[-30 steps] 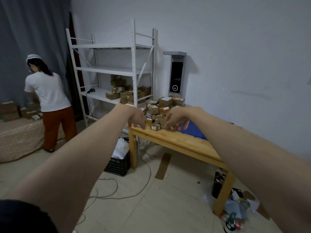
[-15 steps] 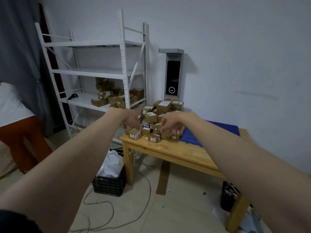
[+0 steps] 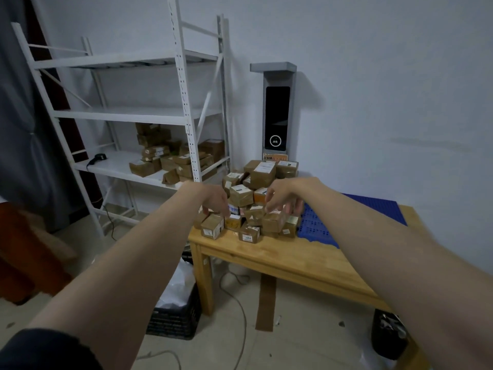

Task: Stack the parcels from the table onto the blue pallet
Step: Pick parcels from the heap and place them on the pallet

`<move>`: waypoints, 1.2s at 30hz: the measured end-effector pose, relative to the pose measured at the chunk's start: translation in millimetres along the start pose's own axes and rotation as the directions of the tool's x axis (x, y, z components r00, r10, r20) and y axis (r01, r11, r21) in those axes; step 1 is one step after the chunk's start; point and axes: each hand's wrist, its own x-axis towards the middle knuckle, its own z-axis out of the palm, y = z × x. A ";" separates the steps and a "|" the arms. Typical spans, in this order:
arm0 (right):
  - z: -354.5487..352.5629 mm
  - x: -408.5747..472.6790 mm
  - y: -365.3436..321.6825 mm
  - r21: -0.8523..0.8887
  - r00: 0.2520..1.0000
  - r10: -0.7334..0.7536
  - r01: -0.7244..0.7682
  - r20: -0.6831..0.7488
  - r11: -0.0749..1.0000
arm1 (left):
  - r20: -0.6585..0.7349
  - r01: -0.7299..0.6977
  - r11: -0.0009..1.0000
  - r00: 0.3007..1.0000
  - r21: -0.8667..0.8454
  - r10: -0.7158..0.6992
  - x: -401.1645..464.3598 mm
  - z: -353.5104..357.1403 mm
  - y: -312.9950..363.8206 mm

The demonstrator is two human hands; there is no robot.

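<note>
Our left hand [image 3: 215,202] and right hand [image 3: 280,200] curl empty over light, stiff parcels [image 3: 249,206]; we'd pinch opposite faces, pallet [image 3: 354,220] at three o'clock

Brown taped parcels [image 3: 256,198] heaped on table, touching empty blue pallet [image 3: 354,217].

We're looking at a light wooden table [image 3: 269,256], set against the far wall. On its far left corner sits a heap of small brown parcels [image 3: 253,201], piled several high, the nearest ones flat on the wood just beside the near edge. Right of the heap lies the blue pallet [image 3: 328,228], flat on the tabletop and touching the rightmost boxes. Further left we have white metal shelving [image 3: 138,113], its lower shelf carrying more brown boxes [image 3: 173,158].
</note>
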 end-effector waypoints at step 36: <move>-89.3 525.6 28.4 -0.005 0.974 0.160 -0.161 0.159 0.987 | 0.188 -0.142 0.985 0.974 0.093 0.123 548.6 -99.9 -159.9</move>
